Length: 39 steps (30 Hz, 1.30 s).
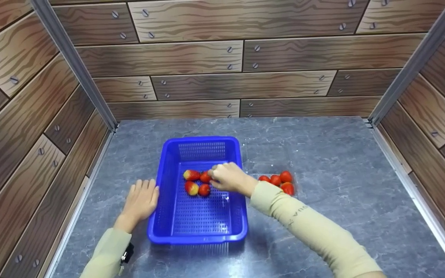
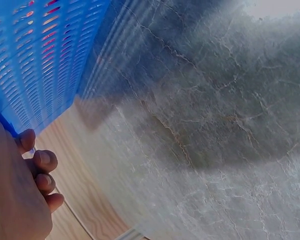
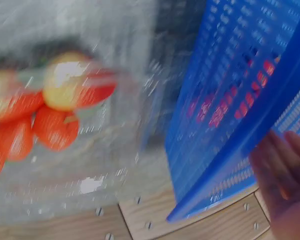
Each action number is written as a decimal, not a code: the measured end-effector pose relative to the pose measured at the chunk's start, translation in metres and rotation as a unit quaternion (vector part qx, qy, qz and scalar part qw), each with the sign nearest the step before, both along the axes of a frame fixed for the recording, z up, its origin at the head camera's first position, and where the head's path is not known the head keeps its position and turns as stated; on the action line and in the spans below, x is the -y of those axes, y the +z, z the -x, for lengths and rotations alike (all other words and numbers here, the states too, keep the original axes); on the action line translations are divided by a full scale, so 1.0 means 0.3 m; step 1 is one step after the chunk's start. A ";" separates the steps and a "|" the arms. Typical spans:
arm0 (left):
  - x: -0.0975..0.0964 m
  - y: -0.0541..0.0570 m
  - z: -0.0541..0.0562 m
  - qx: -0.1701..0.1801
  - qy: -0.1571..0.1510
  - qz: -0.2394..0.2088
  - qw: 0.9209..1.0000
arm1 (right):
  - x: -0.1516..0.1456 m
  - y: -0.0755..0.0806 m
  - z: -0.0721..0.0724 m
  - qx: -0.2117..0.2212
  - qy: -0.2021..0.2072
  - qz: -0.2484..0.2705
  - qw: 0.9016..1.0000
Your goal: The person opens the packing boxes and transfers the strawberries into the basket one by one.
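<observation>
A blue plastic basket (image 1: 201, 239) with perforated sides stands on the grey marbled table. Inside lie strawberries (image 1: 191, 188) with yellowish tops and small round tomatoes (image 1: 204, 190). My right hand (image 1: 228, 177) reaches over the basket's right rim, its fingertips beside a red tomato (image 1: 206, 177). In the right wrist view its fingers look loosely bent, with nothing visible between them; part of the hand is cut off. Against the basket's left rim rests my left hand (image 1: 141, 199), fingers extended. The left wrist view shows its fingertips (image 2: 45, 160) by the rim's corner.
To the right of the basket is a clear plastic box (image 1: 290, 152) holding several red tomatoes (image 1: 286, 176) and strawberries (image 3: 70, 82); my right forearm partly covers it. Wood-patterned walls (image 1: 207, 58) enclose the table (image 1: 342, 166) at the back and both sides.
</observation>
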<state>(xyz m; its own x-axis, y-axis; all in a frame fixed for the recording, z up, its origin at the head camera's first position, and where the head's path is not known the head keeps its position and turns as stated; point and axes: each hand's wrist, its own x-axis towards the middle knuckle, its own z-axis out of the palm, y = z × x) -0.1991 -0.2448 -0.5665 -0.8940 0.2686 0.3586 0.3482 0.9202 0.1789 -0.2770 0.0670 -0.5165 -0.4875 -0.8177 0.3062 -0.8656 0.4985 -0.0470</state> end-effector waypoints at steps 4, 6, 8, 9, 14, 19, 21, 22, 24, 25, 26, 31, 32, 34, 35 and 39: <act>0.005 -0.001 -0.011 0.001 0.004 -0.002 1.000 | -0.031 0.030 0.037 -0.114 0.071 0.046 0.990; 0.007 -0.002 -0.015 0.002 0.007 -0.003 1.000 | -0.053 0.047 0.056 -0.155 0.097 0.066 0.981; 0.009 -0.003 -0.016 0.002 0.010 -0.002 1.000 | -0.080 0.062 0.076 -0.188 0.115 0.071 0.973; 0.009 -0.003 -0.016 0.002 0.011 -0.002 1.000 | -0.095 0.070 0.085 -0.200 0.124 0.071 0.969; 0.007 -0.005 -0.012 0.004 0.011 -0.007 1.000 | -0.177 0.094 0.129 -0.239 0.153 0.052 0.957; 0.002 -0.011 -0.008 -0.005 0.006 -0.009 1.000 | -0.257 0.089 0.161 -0.264 0.162 0.028 0.950; 0.001 -0.014 -0.011 -0.008 0.007 -0.009 1.000 | -0.287 0.078 0.169 -0.271 0.161 0.015 0.949; 0.000 -0.015 -0.014 -0.008 0.007 -0.009 1.000 | -0.303 0.072 0.172 -0.272 0.161 0.009 0.949; -0.002 -0.014 -0.019 -0.007 0.009 -0.009 1.000 | -0.335 0.060 0.177 -0.271 0.156 -0.001 0.950; -0.003 -0.013 -0.021 -0.006 0.009 -0.009 1.000 | -0.351 0.054 0.180 -0.269 0.151 -0.004 0.951; -0.004 -0.012 -0.022 -0.006 0.009 -0.010 1.000 | -0.367 0.049 0.182 -0.265 0.145 -0.008 0.953; -0.006 -0.003 -0.014 -0.011 0.005 -0.008 1.000 | -0.447 0.027 0.194 -0.241 0.115 -0.018 0.964; -0.007 -0.001 -0.010 -0.012 0.004 -0.007 1.000 | -0.462 0.024 0.195 -0.234 0.106 -0.019 0.966; -0.008 0.002 -0.004 -0.012 0.002 -0.005 1.000 | -0.493 0.014 0.195 -0.211 0.086 -0.016 0.974; -0.008 0.004 -0.002 -0.011 0.001 -0.004 1.000 | -0.507 0.008 0.194 -0.196 0.075 -0.016 0.978; -0.004 0.006 0.001 -0.012 0.000 0.002 1.000 | -0.557 -0.026 0.179 -0.123 0.040 -0.030 0.991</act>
